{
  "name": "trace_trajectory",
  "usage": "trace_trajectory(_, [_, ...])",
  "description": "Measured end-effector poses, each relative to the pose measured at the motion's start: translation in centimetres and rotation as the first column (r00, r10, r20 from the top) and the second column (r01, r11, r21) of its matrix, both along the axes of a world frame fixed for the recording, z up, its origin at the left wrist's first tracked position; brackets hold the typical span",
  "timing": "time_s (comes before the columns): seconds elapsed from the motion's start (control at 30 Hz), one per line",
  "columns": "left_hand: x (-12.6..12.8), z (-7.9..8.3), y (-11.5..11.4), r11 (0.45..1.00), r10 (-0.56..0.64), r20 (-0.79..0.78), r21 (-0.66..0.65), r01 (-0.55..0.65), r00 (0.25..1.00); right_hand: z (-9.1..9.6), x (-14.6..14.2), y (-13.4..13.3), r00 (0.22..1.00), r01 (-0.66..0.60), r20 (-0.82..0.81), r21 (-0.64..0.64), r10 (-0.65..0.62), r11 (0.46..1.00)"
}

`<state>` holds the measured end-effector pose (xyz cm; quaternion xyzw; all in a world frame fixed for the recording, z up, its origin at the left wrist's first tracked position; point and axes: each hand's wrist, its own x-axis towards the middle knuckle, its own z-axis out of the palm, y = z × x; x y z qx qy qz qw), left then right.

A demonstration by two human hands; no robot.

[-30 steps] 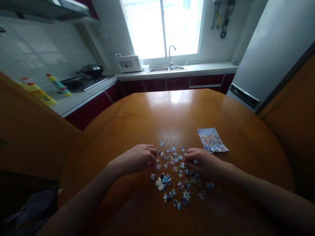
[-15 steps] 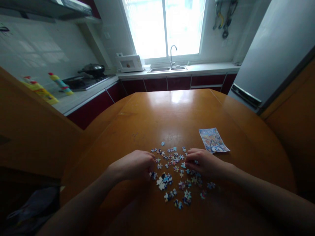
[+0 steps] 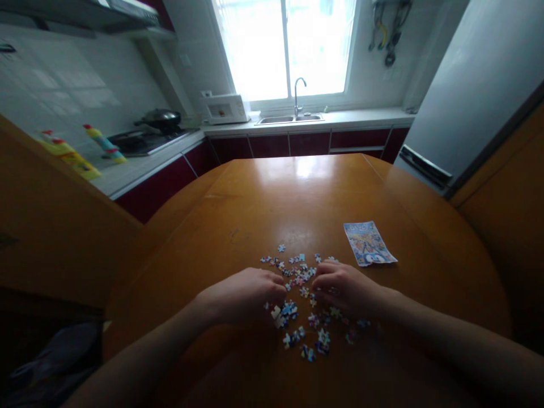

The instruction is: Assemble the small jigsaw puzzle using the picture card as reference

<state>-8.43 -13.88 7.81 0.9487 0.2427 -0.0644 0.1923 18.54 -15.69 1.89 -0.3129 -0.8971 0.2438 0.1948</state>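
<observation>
At lower centre of the frame, amid scattered puzzle pieces (image 3: 300, 279), with left hand (image 3: 257, 290) and right hand (image 3: 346, 284) curled, cannot tell of any grip, but could jostle the white-and-blue cluster (image 3: 289, 310) by dropping the left hand.

Puzzle pieces (image 3: 289, 309) lay on near half of table (image 3: 289, 204), left hand (image 3: 251, 290) at their left, right hand (image 3: 346, 284) at right. Paper (image 3: 369, 243) lay beyond right hand. Sink (image 3: 276, 120) sat far behind, microwave (image 3: 225, 109) left, fridge (image 3: 476, 85) right.
</observation>
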Motion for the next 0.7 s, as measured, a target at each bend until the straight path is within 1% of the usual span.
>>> trace_trajectory(0.07, [0.4, -0.4, -0.5, 0.999, -0.007, -0.029, 0.032, 0.008, 1.000, -0.2, -0.9, -0.8, 0.997, -0.075, 0.014, 0.060, 0.075, 0.995])
trace_trajectory(0.13, [0.4, -0.8, -0.6, 0.999, -0.007, -0.049, 0.036, 0.009, 0.999, -0.3, -1.8, -1.6, 0.987, -0.155, 0.052, 0.107, 0.150, 0.982])
trace_trajectory(0.23, [-0.3, -0.9, -0.2, 1.000, 0.021, -0.080, 0.010, -0.021, 0.997, -0.5, -2.7, -2.5, 0.973, -0.220, 0.099, 0.126, 0.209, 0.967])
trace_trajectory(0.33, [-0.7, -0.4, 0.1, 0.998, 0.064, -0.151, -0.008, -0.066, 0.987, -0.5, -2.8, -2.8, 0.968, -0.236, 0.113, 0.110, 0.224, 0.965])
trace_trajectory(0.47, [-0.1, -0.1, -0.4, 0.999, 0.042, -0.103, 0.006, -0.042, 0.994, -0.5, -2.6, -2.8, 0.970, -0.224, 0.120, 0.100, 0.211, 0.970])
trace_trajectory(0.6, [0.9, -0.9, -1.2, 1.000, 0.018, -0.098, 0.018, -0.016, 0.995, -1.0, -2.6, -2.7, 0.970, -0.221, 0.125, 0.117, 0.207, 0.968])
trace_trajectory(0.7, [1.0, -1.4, -1.6, 1.000, 0.012, -0.073, 0.024, -0.010, 0.997, -1.2, -2.6, -2.7, 0.967, -0.231, 0.136, 0.130, 0.213, 0.964])
